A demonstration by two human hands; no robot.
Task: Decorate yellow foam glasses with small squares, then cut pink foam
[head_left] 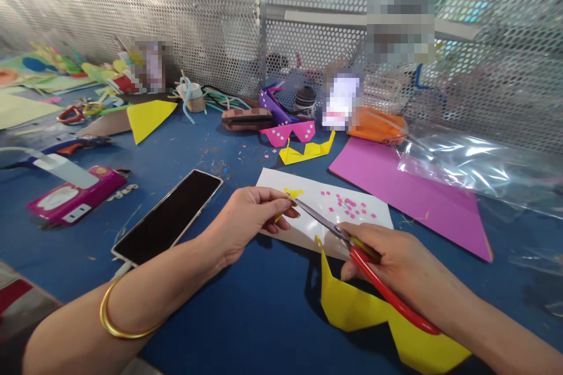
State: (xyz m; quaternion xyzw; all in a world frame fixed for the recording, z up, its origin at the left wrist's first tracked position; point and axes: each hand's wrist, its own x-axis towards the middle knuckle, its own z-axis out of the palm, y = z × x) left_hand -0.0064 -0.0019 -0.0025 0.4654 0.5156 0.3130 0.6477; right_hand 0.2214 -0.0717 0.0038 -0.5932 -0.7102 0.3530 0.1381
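Observation:
My right hand (396, 263) grips red-handled scissors (352, 246), whose blades reach left to a small yellow paper piece (292, 193). My left hand (250, 220) pinches that yellow piece between thumb and fingers, over a white sheet (308, 187) dotted with tiny pink squares (347, 206). A larger folded yellow paper shape (352, 304) lies under my right wrist on the blue table. A gold bangle (112, 322) circles my left forearm.
A black phone (169, 217) lies left of my hands. A magenta sheet (409, 193) and clear plastic (479, 167) lie at right. Pink paper glasses (288, 132), a yellow cut-out (308, 152), a pink punch (73, 196) and craft clutter line the perforated metal wall (220, 12).

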